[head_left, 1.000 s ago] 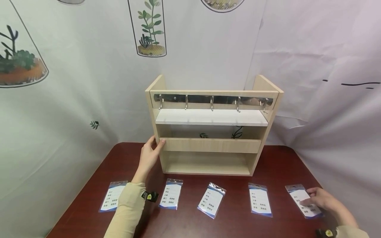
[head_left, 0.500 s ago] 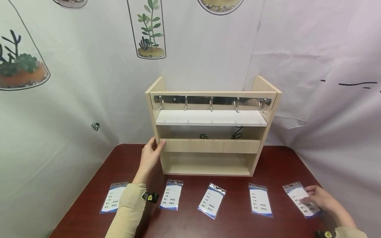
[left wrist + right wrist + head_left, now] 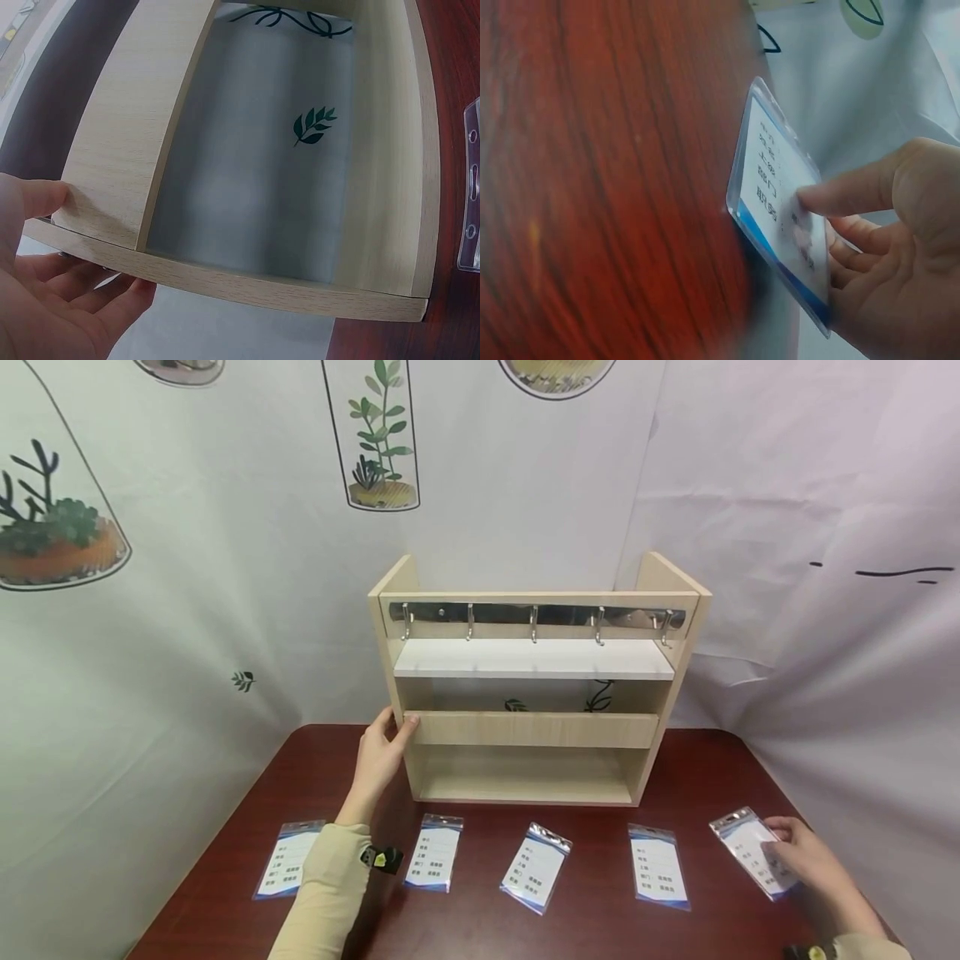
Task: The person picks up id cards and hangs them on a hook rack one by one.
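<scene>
Right hand: your right hand (image 3: 804, 858) pinches the rightmost card sleeve (image 3: 750, 848) near the right edge of the surface (image 3: 600, 927), thumb on its printed face and the other fingers (image 3: 855, 251) curled behind it
Card sleeve: in the right wrist view it stands tilted, its long edge raised off the dark red wood, with the clear slotted end pointing away from you
Left hand: your left hand (image 3: 378, 752) grips the left side panel of the wooden shelf unit (image 3: 536, 727), thumb against the front of the middle board and fingers (image 3: 90, 289) wrapped round the panel's outer face
Shelf unit: it stands upright at the back of the surface, against the printed curtain (image 3: 187, 610), with an open back that shows the leaf print through it
Hook rail: a metal rail (image 3: 536, 614) with five hooks runs along the top front bar, and every hook is bare
White board: a white shelf (image 3: 534, 660) sits just under the rail
Other sleeves: four more card sleeves lie flat in a row before the shelf unit, at far left (image 3: 288, 870), left of centre (image 3: 435, 863), centre (image 3: 536, 867) and right of centre (image 3: 658, 877), each well apart from the next
Sleeves of clothing: beige cuffs cover both your wrists
</scene>
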Tool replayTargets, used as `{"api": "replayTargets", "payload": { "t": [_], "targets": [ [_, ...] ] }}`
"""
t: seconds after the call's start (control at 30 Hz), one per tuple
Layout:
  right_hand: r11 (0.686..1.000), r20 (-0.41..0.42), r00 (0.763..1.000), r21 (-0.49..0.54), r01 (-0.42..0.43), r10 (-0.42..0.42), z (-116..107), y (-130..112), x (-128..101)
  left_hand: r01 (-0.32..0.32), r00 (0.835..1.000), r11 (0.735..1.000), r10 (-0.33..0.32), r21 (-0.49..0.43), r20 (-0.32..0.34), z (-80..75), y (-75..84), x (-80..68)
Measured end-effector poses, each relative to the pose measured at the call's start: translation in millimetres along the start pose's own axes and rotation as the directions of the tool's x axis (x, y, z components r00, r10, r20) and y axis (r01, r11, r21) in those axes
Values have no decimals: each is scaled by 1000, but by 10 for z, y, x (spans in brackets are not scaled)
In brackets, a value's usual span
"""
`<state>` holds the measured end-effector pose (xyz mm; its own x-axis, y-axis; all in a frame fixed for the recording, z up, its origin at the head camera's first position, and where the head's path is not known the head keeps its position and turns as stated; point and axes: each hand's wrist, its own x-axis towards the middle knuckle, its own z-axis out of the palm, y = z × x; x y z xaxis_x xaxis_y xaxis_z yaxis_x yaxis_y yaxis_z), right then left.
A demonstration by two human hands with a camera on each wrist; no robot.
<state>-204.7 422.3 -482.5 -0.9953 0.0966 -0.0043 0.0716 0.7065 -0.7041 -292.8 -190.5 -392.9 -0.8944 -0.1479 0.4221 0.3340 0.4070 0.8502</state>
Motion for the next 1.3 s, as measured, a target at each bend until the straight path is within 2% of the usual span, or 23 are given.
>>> {"api": "replayTargets", "payload": {
  "t": [0.2,0.4,0.63,0.87,0.97,1.17,1.23,1.3],
  "targets": [
    [1000,-38,999,6,20,-20,-6,-44,3,-9,1000,1000,9,2,4,2,0,3],
    [997,-62,998,73,35,-30,-57,-164,17,-12,1000,1000,12,-1,-2,-5,24,-2],
    [991,-181,982,112,74,-53,-140,-441,42,-13,1000,1000,13,10,-8,-18,14,2],
    [971,-253,964,199,132,-80,-244,-729,3,-17,1000,1000,17,12,-9,-20,29,9],
    [954,-274,956,244,175,-105,-295,-842,-5,-21,1000,1000,21,14,-6,-19,33,11],
    [899,-300,947,373,229,-117,-407,-1103,-4,-27,1000,1000,27,10,-4,-15,26,3],
    [872,-316,941,418,254,-122,-447,-1192,-16,-28,1000,1000,28,13,3,-7,16,2],
    [823,-330,935,490,288,-131,-484,-1279,-33,-27,1000,1000,27,16,10,4,9,-1]
  ]
}}
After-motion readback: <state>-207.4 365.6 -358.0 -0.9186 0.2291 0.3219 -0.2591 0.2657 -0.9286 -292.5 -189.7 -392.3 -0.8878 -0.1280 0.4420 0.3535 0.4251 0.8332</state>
